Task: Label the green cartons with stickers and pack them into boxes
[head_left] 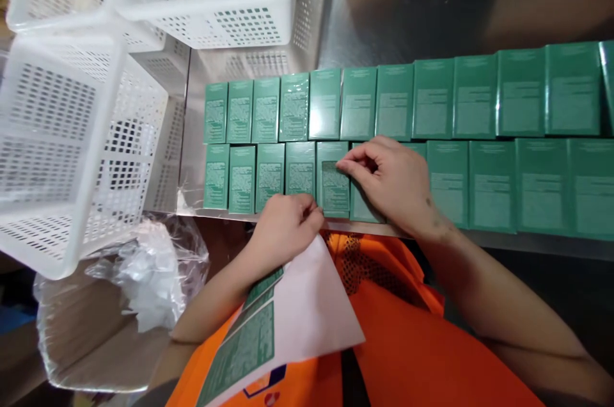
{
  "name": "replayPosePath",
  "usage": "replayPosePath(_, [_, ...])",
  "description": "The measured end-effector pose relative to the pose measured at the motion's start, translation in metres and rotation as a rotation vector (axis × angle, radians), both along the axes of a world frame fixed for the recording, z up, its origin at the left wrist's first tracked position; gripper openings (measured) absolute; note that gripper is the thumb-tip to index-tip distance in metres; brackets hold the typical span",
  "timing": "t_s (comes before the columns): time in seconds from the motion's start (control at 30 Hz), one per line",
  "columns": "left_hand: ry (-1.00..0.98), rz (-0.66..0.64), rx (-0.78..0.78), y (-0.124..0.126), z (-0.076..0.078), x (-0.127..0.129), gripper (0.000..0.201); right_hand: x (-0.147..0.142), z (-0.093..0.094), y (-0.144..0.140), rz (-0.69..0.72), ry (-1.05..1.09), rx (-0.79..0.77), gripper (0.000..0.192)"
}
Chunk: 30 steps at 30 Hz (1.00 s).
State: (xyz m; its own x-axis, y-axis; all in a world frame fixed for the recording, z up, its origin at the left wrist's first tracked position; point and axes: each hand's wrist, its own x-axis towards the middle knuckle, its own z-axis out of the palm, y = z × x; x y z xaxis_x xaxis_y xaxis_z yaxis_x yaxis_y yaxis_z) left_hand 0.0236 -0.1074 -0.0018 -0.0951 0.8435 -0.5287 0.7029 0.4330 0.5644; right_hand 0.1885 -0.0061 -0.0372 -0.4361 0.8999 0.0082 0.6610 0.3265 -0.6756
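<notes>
- Two rows of green boxes (434, 96) lie flat on the steel table (384, 4), packed edge to edge, the near row running along the table's front edge.
- The right hand (391, 180) rests over the near row, its thumb and forefinger pinched together on the top edge of a green label (334, 186) that lies on one box (332, 178) in that row; the other fingers are curled in.
- The left hand (285, 228) sits at the table's front edge, just below the same box, closed in a loose fist; its fingertips pinch the edge of a white label sheet (307, 304), though the exact grip is hidden behind the knuckles.
- That sheet slopes down over the person's orange vest (407, 356), with a strip of green labels (244, 343) along its left side.
- To the left stand white perforated baskets (62, 138), stacked and tilted; the one at the top (215, 4) holds more green boxes.
- Below the baskets, crumpled clear plastic wrap (148, 272) lies on a cardboard box (77, 343).
</notes>
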Motion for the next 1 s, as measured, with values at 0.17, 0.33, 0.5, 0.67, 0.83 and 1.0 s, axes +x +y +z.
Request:
replayPosePath(0.17, [-0.055, 0.061, 0.058, -0.005, 0.003, -0.002, 0.026, 0.003, 0.001, 0.002, 0.029, 0.053, -0.036, 0.014])
replayPosePath(0.33, [0.144, -0.023, 0.093, -0.001, 0.011, -0.002, 0.065, 0.006, 0.001, -0.001, 0.081, 0.096, -0.006, 0.012])
replayPosePath(0.5, [0.372, -0.298, -0.027, 0.014, 0.016, -0.005, 0.086, 0.009, 0.0, -0.011, 0.19, 0.054, 0.152, 0.013])
replayPosePath(0.67, [0.455, -0.383, -0.097, 0.02, 0.015, -0.005, 0.088, 0.012, -0.001, -0.022, 0.252, 0.115, 0.351, 0.016])
replayPosePath(0.83, [0.471, -0.411, -0.094, 0.018, 0.014, -0.004, 0.087, 0.016, 0.003, -0.032, 0.267, 0.194, 0.441, 0.008])
replayPosePath(1.0, [0.461, -0.447, -0.078, 0.018, 0.015, -0.007, 0.086, 0.021, 0.015, -0.043, 0.286, 0.175, 0.454, 0.009])
